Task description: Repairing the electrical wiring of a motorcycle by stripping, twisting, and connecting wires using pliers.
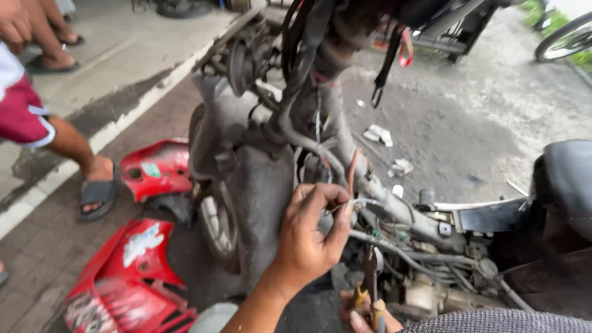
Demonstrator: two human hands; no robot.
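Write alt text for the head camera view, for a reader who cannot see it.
The left hand pinches thin wires on a stripped grey scooter frame, while the right hand, low in the frame, holds yellow-handled pliers. Red plastic body panels lie on the brick paving, beside a bystander's sandalled foot.

White-and-blue sticker (140,242) and green label (151,170) sit on red panels (132,271).

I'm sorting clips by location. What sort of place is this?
Likely an outdoor roadside motorbike repair spot. A stripped scooter stands on pavement, its red body panels lie on the ground, and the left hand grips its wiring while the right hand holds pliers.
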